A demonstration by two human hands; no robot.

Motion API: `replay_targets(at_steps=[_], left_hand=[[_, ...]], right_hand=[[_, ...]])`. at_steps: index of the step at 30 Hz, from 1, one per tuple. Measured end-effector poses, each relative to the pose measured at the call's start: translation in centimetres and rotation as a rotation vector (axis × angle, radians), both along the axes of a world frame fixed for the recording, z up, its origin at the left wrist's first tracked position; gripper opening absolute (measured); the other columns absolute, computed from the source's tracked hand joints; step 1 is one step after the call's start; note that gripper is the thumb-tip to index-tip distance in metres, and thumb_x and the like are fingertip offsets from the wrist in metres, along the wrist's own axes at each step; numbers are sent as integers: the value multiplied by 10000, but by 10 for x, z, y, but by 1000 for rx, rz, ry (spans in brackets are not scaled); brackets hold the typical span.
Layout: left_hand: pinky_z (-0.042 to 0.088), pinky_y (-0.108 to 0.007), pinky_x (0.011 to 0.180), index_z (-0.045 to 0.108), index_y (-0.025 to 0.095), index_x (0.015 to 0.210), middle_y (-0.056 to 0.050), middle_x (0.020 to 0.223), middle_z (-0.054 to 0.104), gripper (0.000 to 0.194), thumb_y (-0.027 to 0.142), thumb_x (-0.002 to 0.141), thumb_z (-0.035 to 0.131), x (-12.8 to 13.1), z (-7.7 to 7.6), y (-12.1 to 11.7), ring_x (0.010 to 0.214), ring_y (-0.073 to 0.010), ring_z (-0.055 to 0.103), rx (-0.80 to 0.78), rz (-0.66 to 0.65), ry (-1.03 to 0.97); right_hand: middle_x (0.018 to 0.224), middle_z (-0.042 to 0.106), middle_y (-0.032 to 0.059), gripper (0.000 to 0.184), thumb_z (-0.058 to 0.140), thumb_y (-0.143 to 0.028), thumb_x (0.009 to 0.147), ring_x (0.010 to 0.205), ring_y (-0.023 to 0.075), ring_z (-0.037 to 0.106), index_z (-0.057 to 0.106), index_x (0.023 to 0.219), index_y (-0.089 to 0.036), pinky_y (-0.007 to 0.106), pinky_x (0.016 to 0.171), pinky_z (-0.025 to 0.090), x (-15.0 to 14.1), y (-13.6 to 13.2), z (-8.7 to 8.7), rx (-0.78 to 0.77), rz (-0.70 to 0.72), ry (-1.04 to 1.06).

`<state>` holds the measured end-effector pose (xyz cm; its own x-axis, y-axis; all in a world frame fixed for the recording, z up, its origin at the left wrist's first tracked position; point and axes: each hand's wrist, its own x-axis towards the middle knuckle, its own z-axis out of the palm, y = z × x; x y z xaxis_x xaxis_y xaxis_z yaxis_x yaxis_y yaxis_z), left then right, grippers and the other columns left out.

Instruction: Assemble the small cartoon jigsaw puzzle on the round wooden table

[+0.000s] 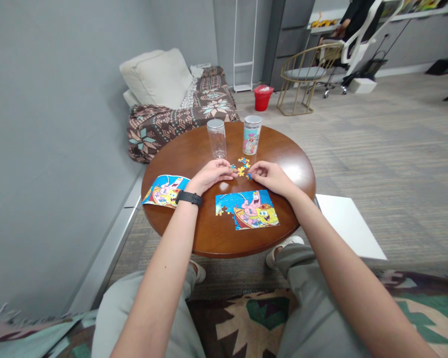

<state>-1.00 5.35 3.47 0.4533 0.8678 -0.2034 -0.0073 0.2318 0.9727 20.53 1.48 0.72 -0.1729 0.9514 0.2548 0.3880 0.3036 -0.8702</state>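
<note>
Head-worn camera — looking forward and down.

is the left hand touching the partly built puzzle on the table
Apart. The head view shows bare wooden tabletop between the left hand and the partly built SpongeBob jigsaw puzzle.

A sofa (212, 94) along the grey wall (59, 124) carries 2 cream cushions (159, 79) and a brown patterned blanket (149, 134). Beyond it stand a white wire rack (235, 44), a red bin (263, 97) and a grey cabinet (287, 35). Nearby are a gold-framed chair (306, 74) and a person (358, 20) seated in a white office chair (353, 44). A patterned rug (254, 318) lies underfoot.
</note>
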Motion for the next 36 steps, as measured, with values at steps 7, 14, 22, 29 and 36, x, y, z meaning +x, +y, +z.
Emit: replay_targets(at_steps=[7,14,22,29,36], left_hand=[[527,-213,708,516,131,769,-67,839,728,177,74,798,680,0,1,-1,727,-114,713,-6,-15,-5],[514,-201,673,583,114,798,-24,738,687,77,78,844,634,-1,1,0,631,-75,662,27,-20,8],[522,-206,704,641,104,855,-10,703,674,97,144,814,719,-2,-1,2,655,-73,653,52,-43,36],[526,-240,762,602,104,780,-46,753,709,180,113,736,776,-3,-2,1,737,-109,692,44,-55,13],[535,-260,749,580,111,844,-38,775,707,304,40,648,801,-4,-4,1,754,-141,713,57,-52,-10]], right_hand=[[692,639,10,112,640,-209,703,594,118,551,685,796,-166,262,615,470,0,1,0,9,-1,-57],[638,613,-15,82,636,-235,722,572,112,540,618,774,-174,253,614,451,-1,0,-3,-34,4,-38],[804,656,31,214,571,-200,753,644,124,530,748,871,-173,275,666,443,1,0,2,92,-11,-165],[637,645,2,237,590,-284,802,594,138,554,721,960,-165,273,620,452,1,-1,1,-43,0,-103],[752,709,23,201,683,-245,738,620,133,623,608,913,-182,262,607,492,-2,0,-3,-85,17,74]])
